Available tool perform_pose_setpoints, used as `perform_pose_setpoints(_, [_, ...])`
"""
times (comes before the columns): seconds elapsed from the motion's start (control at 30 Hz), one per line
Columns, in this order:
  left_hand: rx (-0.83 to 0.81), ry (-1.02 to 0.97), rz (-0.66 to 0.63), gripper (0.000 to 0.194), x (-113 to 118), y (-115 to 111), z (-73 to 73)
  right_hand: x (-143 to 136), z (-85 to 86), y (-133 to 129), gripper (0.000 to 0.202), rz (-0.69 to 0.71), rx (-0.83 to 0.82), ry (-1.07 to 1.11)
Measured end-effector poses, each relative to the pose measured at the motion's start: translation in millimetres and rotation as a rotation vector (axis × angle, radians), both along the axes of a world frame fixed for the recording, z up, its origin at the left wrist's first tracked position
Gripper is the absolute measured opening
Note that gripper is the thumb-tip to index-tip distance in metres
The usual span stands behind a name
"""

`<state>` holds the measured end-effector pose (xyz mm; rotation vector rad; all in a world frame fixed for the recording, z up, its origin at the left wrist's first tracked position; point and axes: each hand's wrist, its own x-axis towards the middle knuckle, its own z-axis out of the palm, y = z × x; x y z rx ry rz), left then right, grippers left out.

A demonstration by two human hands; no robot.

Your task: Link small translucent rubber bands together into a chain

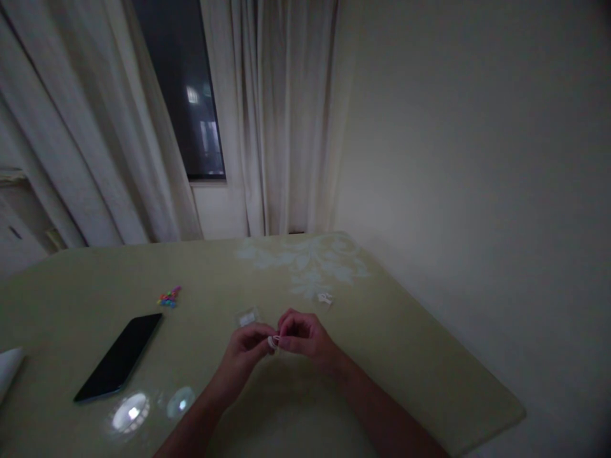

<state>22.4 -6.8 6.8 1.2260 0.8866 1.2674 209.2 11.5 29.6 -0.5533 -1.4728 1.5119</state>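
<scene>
My left hand [245,352] and my right hand [308,338] meet above the table, fingertips almost touching. Between them is a small looped white cord [272,343], thin and partly covered by the fingers. The left thumb and fingers pinch its coiled part, while the right thumb and forefinger grip it from the other side. Just beyond the left hand lies a small clear plastic packet [247,316] with something whitish in it. Farther off, past the right hand, a little white piece [325,298] rests on the tabletop; its kind is too small to make out.
A black-screened phone or tablet [121,356] lies to the left, with a small pile of colourful beads or pegs [168,298] behind it. At the left edge a white object [8,370] is partly in view. The glossy table [405,362] adjoins a wall [477,191] on the right.
</scene>
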Motion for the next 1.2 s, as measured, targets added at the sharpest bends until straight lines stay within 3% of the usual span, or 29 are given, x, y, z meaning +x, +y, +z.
perform_pose_setpoints(0.27, [-0.143, -0.204, -0.044, 0.034, 6.2, -9.7, -2.6, -0.1, -3.5, -5.0, 0.031, 0.084, -0.101, 0.066])
perform_pose_setpoints(0.4, [-0.111, -0.145, 0.016, 0.035, 6.7, -9.6, -1.7, -2.0, -9.0, -6.2, 0.032, 0.057, -0.058, 0.084])
perform_pose_setpoints(0.63, [-0.067, -0.076, 0.012, 0.03, 7.0, -14.8, 4.4, 1.4, -10.9, -12.5, 0.025, -0.149, 0.098, -0.042])
perform_pose_setpoints(0.93, [-0.173, -0.112, 0.034, 0.027, 10.0, -24.9, -5.8, 1.1, -18.5, -20.1, 0.015, -0.105, 0.019, 0.067])
perform_pose_setpoints(1.2, [-0.192, -0.09, 0.067, 0.025, 4.7, -28.8, -4.8, 0.3, -16.3, -25.5, 0.016, -0.064, -0.044, 0.128])
